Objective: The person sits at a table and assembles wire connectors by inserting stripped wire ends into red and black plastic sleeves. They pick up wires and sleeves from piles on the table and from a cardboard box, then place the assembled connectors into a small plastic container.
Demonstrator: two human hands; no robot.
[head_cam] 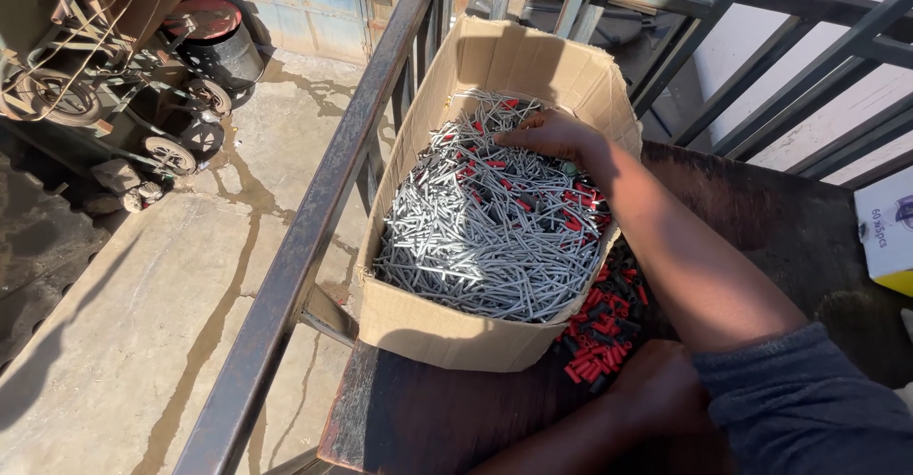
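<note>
- My right hand (550, 134) is reaching across into the cardboard box (447, 328), fingers curled down onto the far end of the pile of silver screws (485, 237); whether it pinches any I cannot tell, since the fingertips are buried in the pile.
- My left hand (656, 389) sits low in shadow at the near edge of the dark desk (418, 418), just beside the loose heap of red and black plastic plugs (604, 328). Whether it is spread or closed I cannot tell.
- The box stands on the desk against the metal railing (304, 237), and the screws fill it nearly wall to wall.
- As I judge it, the sorting is early: many red and black plugs are still mixed among the screws near my right hand, while only a small heap lies outside the box.
- Hard to make out: the box's right wall sags, so I cannot say if the heap spilled or was placed.
- The white carton (889, 223) at the right is cut off by the frame edge.
</note>
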